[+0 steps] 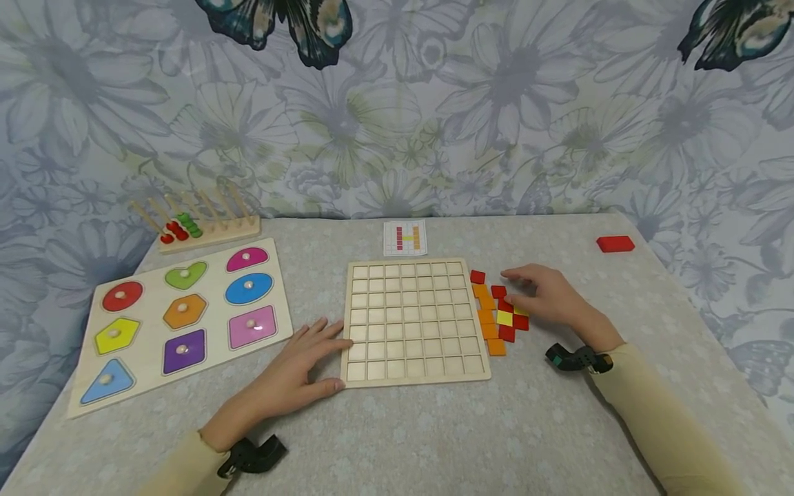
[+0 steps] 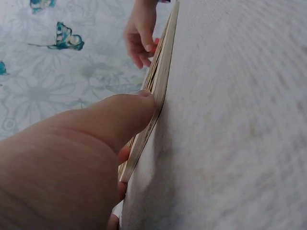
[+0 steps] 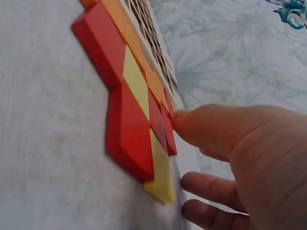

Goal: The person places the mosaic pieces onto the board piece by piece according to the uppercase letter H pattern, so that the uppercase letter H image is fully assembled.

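The grid lies flat on the table, its cells all bare wood. Just right of the grid is a loose cluster of square tiles. The orange tiles run in a ragged row along its right edge. Beyond them, farther from the grid, sit red tiles and yellow tiles, some touching and partly covered by a hand; one more red tile lies by the grid's upper right corner.

The left hand is spread at the grid's left edge, fingertips on the rim, thumb against the near left corner. The right hand is over the outer side of the tiles, right of the grid, thumb and fingers apart with nothing pinched between them; whether the thumb tip touches a red tile I cannot tell.

Just behind the grid lies a card printed with red, yellow and orange squares. Left of the grid is a puzzle board with knobbed shapes, and behind that a peg stand with red and green beads. A red block lies well off to the grid's right. Flowered fabric hangs beyond everything.
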The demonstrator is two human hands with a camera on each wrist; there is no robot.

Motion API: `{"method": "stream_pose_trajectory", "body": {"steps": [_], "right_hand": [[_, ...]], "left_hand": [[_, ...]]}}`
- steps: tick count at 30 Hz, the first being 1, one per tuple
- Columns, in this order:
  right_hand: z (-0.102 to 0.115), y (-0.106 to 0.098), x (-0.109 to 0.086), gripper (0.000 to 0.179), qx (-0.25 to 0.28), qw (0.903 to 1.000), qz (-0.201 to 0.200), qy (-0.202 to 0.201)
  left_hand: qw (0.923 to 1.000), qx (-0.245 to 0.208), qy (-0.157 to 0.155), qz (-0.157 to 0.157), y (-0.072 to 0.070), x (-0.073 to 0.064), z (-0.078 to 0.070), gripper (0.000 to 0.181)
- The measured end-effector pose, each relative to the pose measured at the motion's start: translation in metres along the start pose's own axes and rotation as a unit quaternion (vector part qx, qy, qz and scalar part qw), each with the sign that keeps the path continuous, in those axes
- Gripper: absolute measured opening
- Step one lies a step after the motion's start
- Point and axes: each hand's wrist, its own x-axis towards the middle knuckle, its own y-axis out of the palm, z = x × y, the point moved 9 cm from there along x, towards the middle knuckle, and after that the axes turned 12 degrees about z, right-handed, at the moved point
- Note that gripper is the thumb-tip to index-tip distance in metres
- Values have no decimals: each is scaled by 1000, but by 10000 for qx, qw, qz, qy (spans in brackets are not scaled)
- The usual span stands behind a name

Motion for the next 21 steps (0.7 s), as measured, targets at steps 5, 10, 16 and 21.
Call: {"method": "stream_pose_trajectory", "body": {"steps": [5,10,16,21], "right_hand": [[10,1,16,43,-159,9999,47,-30],[18,5,34,42,-338,9993,135,62],[22,5,48,41,-466,9985,193,211],[24,6,56,39,-614,9973,263,288]], "left_hand": [[10000,-13,19,-14,0,0,1,57],[10000,-59,16,6,2,0,2,57],[10000,-30,9,-15,1,0,3,57],[10000,0,-2,-17,1,0,3,57]]}}
